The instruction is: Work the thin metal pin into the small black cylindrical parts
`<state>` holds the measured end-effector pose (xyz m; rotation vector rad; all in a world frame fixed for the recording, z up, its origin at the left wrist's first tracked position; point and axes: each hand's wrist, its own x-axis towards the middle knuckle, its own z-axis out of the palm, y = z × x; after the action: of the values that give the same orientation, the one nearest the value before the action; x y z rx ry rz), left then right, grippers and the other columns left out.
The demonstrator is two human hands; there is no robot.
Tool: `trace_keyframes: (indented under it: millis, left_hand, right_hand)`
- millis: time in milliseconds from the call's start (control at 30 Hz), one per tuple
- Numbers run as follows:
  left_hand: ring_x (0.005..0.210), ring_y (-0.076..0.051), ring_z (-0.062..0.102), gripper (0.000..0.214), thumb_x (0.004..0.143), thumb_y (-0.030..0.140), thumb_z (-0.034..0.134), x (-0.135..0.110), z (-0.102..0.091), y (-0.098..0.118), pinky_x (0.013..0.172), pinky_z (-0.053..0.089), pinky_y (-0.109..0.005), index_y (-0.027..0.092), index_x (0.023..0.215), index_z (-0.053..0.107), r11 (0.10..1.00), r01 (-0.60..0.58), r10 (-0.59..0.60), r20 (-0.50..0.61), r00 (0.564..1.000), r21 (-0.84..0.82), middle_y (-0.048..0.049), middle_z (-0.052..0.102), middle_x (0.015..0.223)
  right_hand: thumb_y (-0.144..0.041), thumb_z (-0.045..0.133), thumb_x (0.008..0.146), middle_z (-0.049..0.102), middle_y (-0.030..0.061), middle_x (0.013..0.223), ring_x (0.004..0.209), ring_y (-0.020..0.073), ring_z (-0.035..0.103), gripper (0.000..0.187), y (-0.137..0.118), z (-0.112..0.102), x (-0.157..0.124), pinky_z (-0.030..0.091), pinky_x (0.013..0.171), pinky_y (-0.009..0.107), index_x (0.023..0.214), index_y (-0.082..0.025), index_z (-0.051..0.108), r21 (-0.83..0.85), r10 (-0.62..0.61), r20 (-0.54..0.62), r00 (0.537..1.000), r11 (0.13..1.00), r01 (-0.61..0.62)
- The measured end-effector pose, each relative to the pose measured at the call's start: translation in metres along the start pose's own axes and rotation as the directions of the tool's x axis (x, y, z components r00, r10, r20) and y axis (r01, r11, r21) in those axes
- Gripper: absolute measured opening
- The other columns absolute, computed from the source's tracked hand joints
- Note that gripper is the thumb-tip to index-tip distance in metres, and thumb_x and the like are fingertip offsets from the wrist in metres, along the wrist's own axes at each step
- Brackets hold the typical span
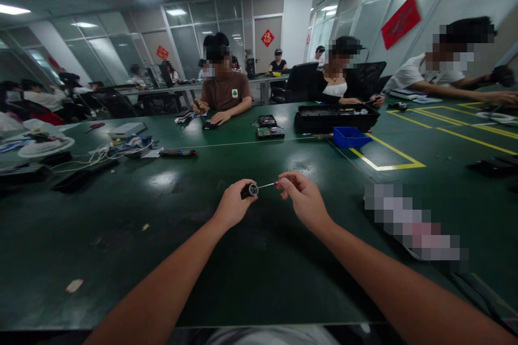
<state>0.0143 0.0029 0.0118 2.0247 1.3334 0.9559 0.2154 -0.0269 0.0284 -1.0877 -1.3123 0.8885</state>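
Between the thumb and fingers of my left hand (236, 202) is a small black cylindrical part (253, 190) with a pale ring round its open end, which faces right. My right hand (301, 194) grips a screwdriver (266, 186) by its reddish handle, partly covered by the fingers. Its thin metal shaft points left and its tip is at the ringed end of the part. Whether the tip sits inside or only touches the rim, I cannot tell. Both hands are held above the green table (259, 269).
A blue bin (351, 137) and a black tray (335, 118) stand beyond my right hand. Opened hard drives (270, 132) lie ahead. At left are a pen-like tool (178, 153), cables and a white fan part (46, 145). A blurred-out object (408, 223) lies right. Several people work across the table.
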Motion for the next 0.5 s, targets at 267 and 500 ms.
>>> trace_keyframes:
  millis: [267,500]
  left_hand:
    - [0.117,-0.025,0.059,0.036,0.084,0.017,0.068,0.0,0.0015,-0.0016,0.109,0.037,-0.046,0.025,0.118,0.066,0.999,-0.035,0.035,0.005,0.999,0.035,-0.0058,0.068,0.123]
    - [0.115,-0.026,0.059,0.036,0.086,0.02,0.066,-0.0006,-0.0002,-0.0006,0.105,0.04,-0.045,0.025,0.122,0.065,0.996,-0.039,0.039,0.002,0.999,0.079,-0.0063,0.067,0.124]
  right_hand:
    - [-0.043,0.056,0.089,0.068,0.0051,0.081,0.063,0.0162,0.059,0.027,0.0033,-0.0014,0.0021,0.049,0.061,0.032,0.097,-0.018,0.062,-0.079,-0.023,-0.056,0.998,0.997,0.019]
    - [-0.042,0.054,0.089,0.068,0.0052,0.083,0.066,0.017,0.06,0.025,0.0044,-0.0016,0.0019,0.049,0.063,0.033,0.097,-0.019,0.061,-0.086,-0.007,-0.046,0.999,0.996,0.003]
